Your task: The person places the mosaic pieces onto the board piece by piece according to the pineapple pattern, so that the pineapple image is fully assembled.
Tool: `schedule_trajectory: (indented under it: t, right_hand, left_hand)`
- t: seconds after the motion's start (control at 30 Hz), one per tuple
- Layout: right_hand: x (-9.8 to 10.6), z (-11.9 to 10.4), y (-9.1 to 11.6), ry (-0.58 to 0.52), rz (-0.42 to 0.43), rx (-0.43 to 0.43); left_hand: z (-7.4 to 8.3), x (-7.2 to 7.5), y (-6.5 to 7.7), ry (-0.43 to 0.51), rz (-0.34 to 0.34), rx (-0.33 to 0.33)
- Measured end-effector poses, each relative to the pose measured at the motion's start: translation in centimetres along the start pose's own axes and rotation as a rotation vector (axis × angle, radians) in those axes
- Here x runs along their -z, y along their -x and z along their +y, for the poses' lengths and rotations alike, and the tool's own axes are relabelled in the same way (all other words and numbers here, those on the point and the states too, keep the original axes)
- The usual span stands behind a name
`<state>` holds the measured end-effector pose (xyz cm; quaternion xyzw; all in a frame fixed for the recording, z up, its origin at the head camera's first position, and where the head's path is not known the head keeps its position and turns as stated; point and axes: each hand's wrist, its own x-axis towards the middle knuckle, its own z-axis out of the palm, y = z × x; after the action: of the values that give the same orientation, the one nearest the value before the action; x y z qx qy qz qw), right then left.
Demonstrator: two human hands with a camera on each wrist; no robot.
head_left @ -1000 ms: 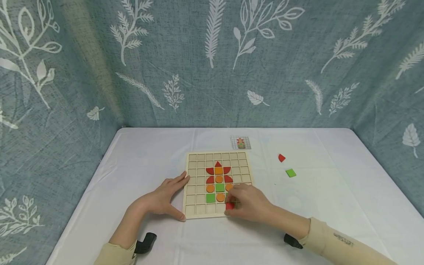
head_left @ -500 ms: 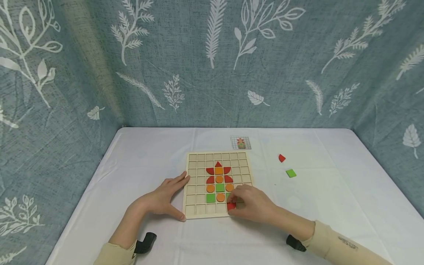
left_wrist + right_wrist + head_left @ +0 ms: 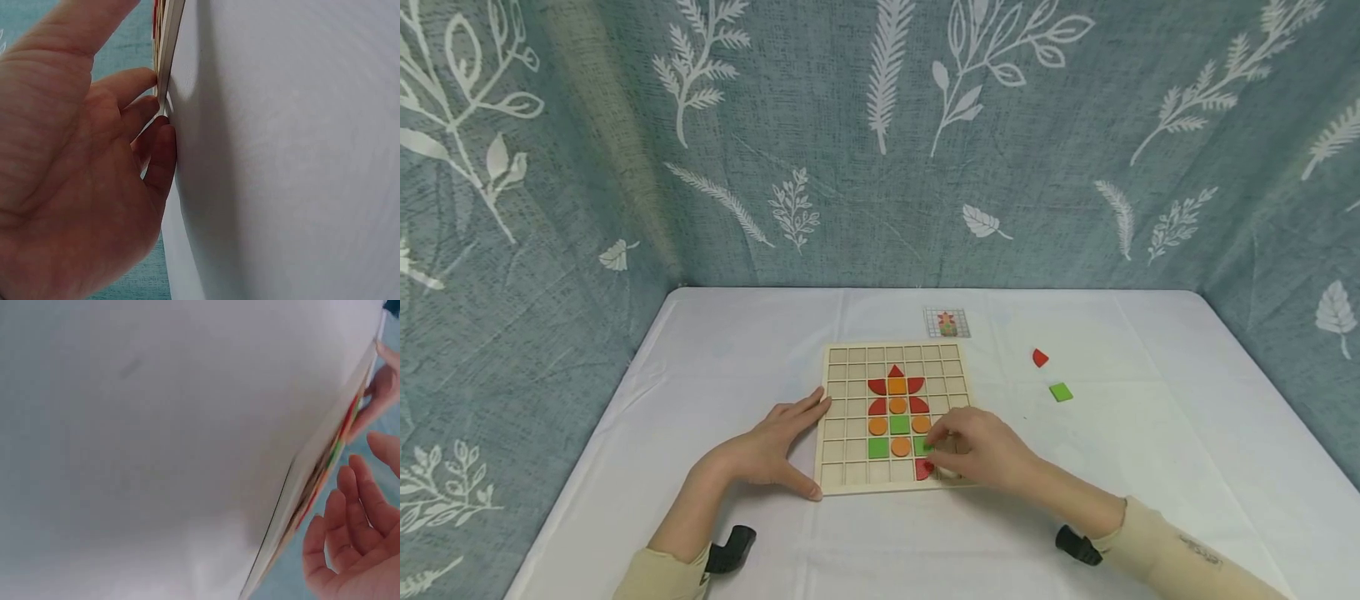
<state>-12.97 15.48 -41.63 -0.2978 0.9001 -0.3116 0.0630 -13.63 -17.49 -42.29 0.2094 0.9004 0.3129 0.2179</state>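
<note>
A wooden grid board [image 3: 856, 457] lies on the table, with red, orange and green flat pieces set in its cells. Along its left edge rests my left hand [image 3: 760, 450], thumb and fingers spread; the left wrist view shows the fingertips against the board's side. My right hand [image 3: 981, 447] is over the lower right of the board. Below its thumb sits a red piece [image 3: 922, 470] in the bottom row, partly hidden. A green square [image 3: 920, 446] lies just above that, by the fingertips. In the right wrist view, the right hand's fingers [image 3: 356, 519] are loosely bent and hold nothing.
A small pattern card [image 3: 947, 322] lies behind the board. To the right are a loose red piece [image 3: 1040, 357] with a curved edge and a loose green square [image 3: 1061, 392]. A patterned curtain [image 3: 880, 208] surrounds the white table [image 3: 737, 342].
My right hand has let go of the red piece in the bottom row and shifted slightly right and up, its thumb and fingers parting. My left hand stays at the board's edge.
</note>
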Motion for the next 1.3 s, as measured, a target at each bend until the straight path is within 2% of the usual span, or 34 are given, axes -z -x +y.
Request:
schedule_trajectory:
  t: [0.2,0.33,0.47,0.6,0.73,0.93,1.13,1.3]
  right_hand:
    - [2.6,3.1,0.6,0.064,0.147,-0.086]
    - [5.1,6.1,1.8,0.084,0.213,-0.191]
    - [7.8,8.6,3.5,0.103,0.204,-0.282]
    - [9.5,10.5,5.0,0.115,0.166,-0.330]
    - [10.0,11.9,5.9,0.123,0.139,-0.334]
    - [10.1,12.8,5.9,0.123,0.132,-0.315]
    - [10.1,13.1,5.8,0.122,0.146,-0.359]
    - [10.0,13.2,5.6,0.136,0.173,-0.393]
  left_hand:
    - [0.1,0.0,0.0,0.002,-0.001,0.010]
    - [0.1,-0.1,0.0,0.001,0.002,0.005]
    - [0.1,0.0,0.1,0.003,0.001,0.005]
    - [0.2,0.1,0.1,0.000,0.001,0.008]
    - [0.3,0.2,0.2,-0.014,0.004,-0.004]
    - [0.4,0.2,0.2,-0.011,0.013,-0.024]
    - [0.4,0.2,0.3,-0.001,0.010,-0.014]
    - [0.4,0.3,0.4,-0.003,0.017,-0.033]
